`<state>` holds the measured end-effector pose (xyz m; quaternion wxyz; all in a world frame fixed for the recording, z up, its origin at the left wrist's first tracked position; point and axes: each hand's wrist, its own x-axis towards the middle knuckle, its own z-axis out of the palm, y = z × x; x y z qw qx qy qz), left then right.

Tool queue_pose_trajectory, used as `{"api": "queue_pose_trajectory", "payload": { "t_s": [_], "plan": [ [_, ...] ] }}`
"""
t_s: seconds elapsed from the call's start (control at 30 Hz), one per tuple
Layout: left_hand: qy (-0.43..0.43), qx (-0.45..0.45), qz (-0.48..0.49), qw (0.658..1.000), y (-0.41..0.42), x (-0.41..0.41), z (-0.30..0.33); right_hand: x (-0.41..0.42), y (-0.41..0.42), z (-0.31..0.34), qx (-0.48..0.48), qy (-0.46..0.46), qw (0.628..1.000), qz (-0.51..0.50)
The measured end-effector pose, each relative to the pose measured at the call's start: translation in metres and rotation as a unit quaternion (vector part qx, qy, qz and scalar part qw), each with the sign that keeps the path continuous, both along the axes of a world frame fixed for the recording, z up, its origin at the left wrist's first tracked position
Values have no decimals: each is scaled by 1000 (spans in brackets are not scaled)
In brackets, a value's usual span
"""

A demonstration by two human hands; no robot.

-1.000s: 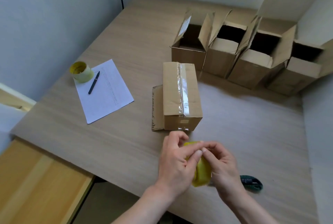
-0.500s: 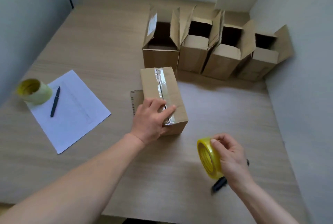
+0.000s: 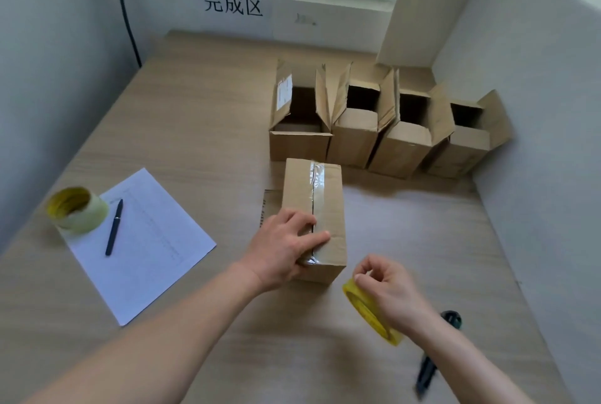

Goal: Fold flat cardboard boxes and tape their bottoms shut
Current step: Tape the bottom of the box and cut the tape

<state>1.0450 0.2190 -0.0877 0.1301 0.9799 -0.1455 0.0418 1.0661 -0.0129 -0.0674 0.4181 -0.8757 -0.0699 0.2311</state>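
Taped box (image 3: 317, 215) lies bottom-up at mid-table (image 3: 195, 130); left hand (image 3: 283, 249) rests flat on its near end, fingers pressed together across the seam. Right hand (image 3: 388, 293), just beside, grips the yellow tape roll (image 3: 367, 314), fingers curled.
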Motion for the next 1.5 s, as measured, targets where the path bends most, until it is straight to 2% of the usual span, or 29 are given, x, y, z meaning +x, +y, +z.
{"api": "queue_pose_trajectory", "payload": {
  "t_s": [0.17,0.2,0.27,0.33,0.47,0.7,0.87,0.97,1.03,1.1,1.23,1.27,1.3,1.33,1.37,1.4,1.43,1.5],
  "plan": [
    [54,63,11,996,-12,7,22,9,4,4,-47,-32,998,16],
    [41,42,12,998,-17,8,28,10,4,4,-51,-36,998,21],
    [8,-73,11,997,-32,7,38,12,6,5,-63,-48,996,31],
    [36,-190,8,981,-49,3,45,11,8,11,-60,-44,996,41],
    [103,-296,44,949,-70,-3,44,8,4,17,-23,-12,998,64],
    [148,-389,139,899,-83,-24,31,0,-12,18,-32,-10,998,61],
    [112,-375,179,902,-89,-45,27,-14,-10,19,-24,10,997,73],
    [69,-356,186,913,-90,-60,24,-24,-8,24,56,75,993,74],
    [60,-365,204,906,-86,-68,22,-31,-13,26,158,184,967,73],
    [61,-382,212,897,-80,-76,23,-37,-22,27,201,279,936,79],
    [20,-402,189,896,-68,-88,36,-40,-43,36,270,333,900,79],
    [2,-408,194,892,-64,-88,38,-39,-47,41,254,306,913,95],
    [-16,-415,206,886,-60,-88,38,-35,-49,46,187,229,947,127],
    [-32,-418,223,880,-56,-86,38,-30,-49,49,53,99,980,166],
    [-48,-416,238,877,-53,-83,36,-23,-49,48,-99,-48,974,197],
    [-61,-408,249,876,-50,-80,34,-18,-45,48,-214,-167,942,199],
    [-73,-401,258,876,-49,-76,31,-13,-38,50,-261,-227,919,189],
    [-92,-397,278,870,-45,-66,24,-4,-23,44,-266,-267,907,189]
  ]
}}
